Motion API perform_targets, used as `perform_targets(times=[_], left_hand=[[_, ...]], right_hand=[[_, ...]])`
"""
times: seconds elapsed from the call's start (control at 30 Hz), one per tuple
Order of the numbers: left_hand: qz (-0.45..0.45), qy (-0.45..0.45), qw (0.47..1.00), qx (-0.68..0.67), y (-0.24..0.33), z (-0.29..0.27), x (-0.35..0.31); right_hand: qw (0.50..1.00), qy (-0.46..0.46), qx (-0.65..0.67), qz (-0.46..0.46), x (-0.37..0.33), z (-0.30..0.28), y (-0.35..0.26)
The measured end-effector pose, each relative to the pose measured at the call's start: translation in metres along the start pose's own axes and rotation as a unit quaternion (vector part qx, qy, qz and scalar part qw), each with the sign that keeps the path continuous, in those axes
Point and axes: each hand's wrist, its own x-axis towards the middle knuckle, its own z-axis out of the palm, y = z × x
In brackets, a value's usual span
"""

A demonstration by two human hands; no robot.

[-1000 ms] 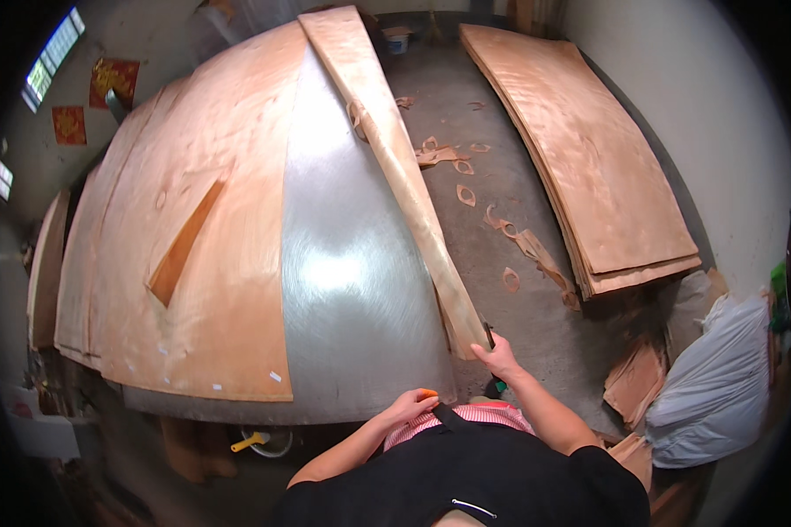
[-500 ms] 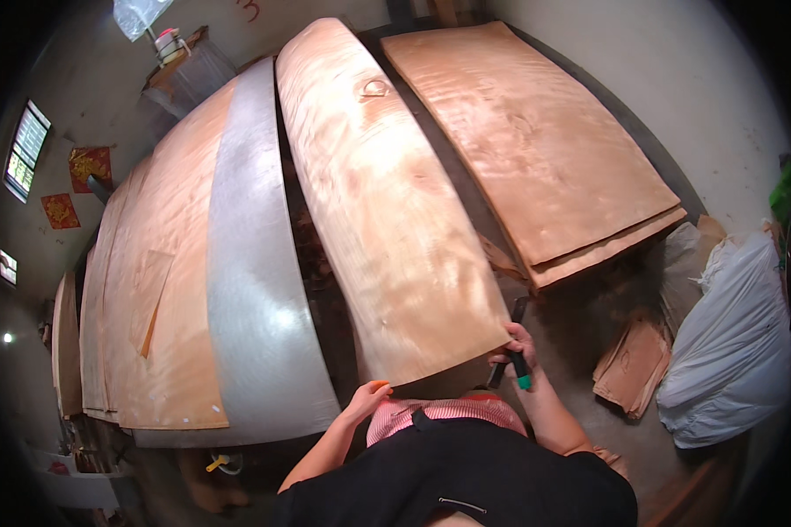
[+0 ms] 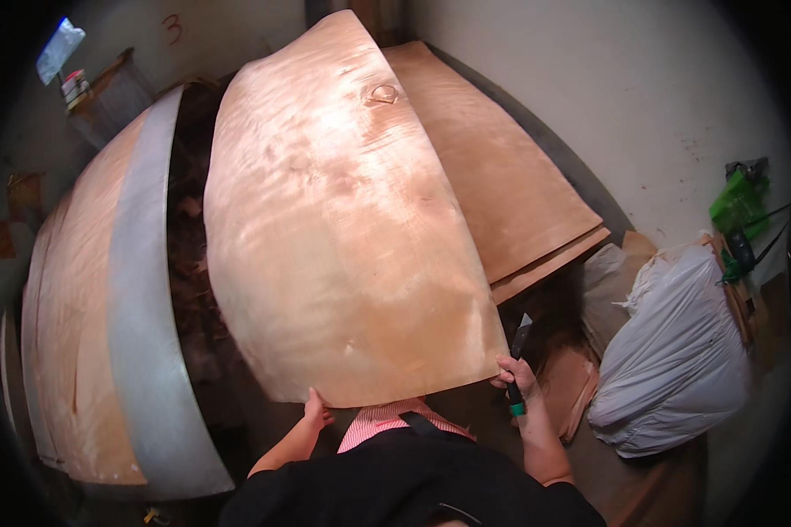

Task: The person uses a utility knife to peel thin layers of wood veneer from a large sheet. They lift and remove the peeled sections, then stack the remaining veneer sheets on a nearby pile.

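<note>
Veneer sheet point(image 3: 343, 220), likely light, floppy and fragile, is stretching before me, partly hiding a wood stack point(image 3: 501, 184), my left fingers point(image 3: 314, 405) and right fingers point(image 3: 507, 373) pinching its near edge toward the corners, the safest-looking hold, the right also clasping a knife point(image 3: 520, 337).

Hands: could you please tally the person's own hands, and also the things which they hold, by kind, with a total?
Left hand and right hand: 2
Sheet, held by both: 1
Knife, in the right hand: 1
Total: 4
</note>
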Motion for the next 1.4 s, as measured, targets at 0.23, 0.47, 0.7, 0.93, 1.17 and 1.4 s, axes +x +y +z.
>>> perform_targets(times=[0.23, 0.47, 0.7, 0.93, 1.17, 1.4], left_hand=[[-0.012, 0.019, 0.972, -0.235, -0.001, 0.068, 0.083], [0.028, 0.028, 0.904, -0.426, 0.028, 0.171, 0.069], [0.124, 0.078, 0.817, -0.557, 0.047, 0.271, 0.061], [0.156, 0.075, 0.79, -0.588, 0.048, 0.405, -0.003], [0.199, 0.151, 0.785, -0.567, 0.031, 0.496, -0.039], [0.295, 0.183, 0.765, -0.542, 0.082, 0.549, 0.009]], right_hand=[[0.989, 0.091, -0.113, -0.019, 0.012, -0.009, -0.04], [0.98, 0.133, -0.147, -0.032, 0.027, -0.095, -0.12], [0.993, 0.093, -0.07, -0.011, 0.067, -0.263, -0.243], [0.971, 0.12, -0.204, -0.025, 0.061, -0.405, -0.356], [0.951, 0.143, -0.271, -0.036, 0.056, -0.509, -0.407], [0.91, 0.162, -0.374, -0.072, 0.136, -0.549, -0.436]])
